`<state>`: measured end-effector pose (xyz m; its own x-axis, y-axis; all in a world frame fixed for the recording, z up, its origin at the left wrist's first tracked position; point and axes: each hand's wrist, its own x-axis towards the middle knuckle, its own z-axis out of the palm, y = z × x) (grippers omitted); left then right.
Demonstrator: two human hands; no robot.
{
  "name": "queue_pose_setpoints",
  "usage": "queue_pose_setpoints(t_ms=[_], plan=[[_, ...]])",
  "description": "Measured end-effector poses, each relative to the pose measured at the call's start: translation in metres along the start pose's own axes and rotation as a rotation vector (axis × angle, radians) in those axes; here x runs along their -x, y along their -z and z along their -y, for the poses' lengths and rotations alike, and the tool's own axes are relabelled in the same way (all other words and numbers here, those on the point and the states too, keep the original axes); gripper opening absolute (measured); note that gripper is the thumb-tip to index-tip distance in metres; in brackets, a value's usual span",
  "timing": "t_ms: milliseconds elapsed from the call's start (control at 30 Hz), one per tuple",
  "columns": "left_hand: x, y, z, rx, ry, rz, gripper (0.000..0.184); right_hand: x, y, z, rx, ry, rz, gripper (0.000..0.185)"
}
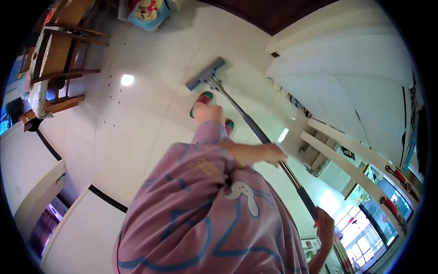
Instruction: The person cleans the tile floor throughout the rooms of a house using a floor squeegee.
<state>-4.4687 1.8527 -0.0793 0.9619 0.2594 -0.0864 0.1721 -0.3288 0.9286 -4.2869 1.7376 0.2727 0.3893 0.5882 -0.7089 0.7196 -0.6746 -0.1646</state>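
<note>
A mop with a wide grey head [205,73] rests on the pale tiled floor [150,82], just beyond my feet in red and green shoes. Its long pole [258,130] slants down to the lower right. Midway along the pole, my left hand [273,154] is closed round it, with the forearm crossing in front of my pink patterned clothing. Near the pole's dark upper end, at the lower right, my right hand [325,223] is closed round the grip.
Wooden chairs [59,55] and a covered table stand at the upper left. Small dark specks [114,124] lie on the floor nearby. A blue bag [150,16] is at the top. White cabinets [337,91] and shelves line the right, with a bright window [362,237] at the lower right.
</note>
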Motion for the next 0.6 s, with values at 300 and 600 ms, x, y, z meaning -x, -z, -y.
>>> queue_pose_setpoints(t_ms=[300, 600], plan=[[-0.001, 0.032, 0.071, -0.184, 0.316, -0.047, 0.010, -0.105, -0.039, -0.007, -0.057, 0.076, -0.109, 0.030], [0.143, 0.258, 0.186, -0.178, 0.897, -0.667, 0.019, -0.253, -0.075, 0.267, -0.070, 0.312, 0.051, 0.030]])
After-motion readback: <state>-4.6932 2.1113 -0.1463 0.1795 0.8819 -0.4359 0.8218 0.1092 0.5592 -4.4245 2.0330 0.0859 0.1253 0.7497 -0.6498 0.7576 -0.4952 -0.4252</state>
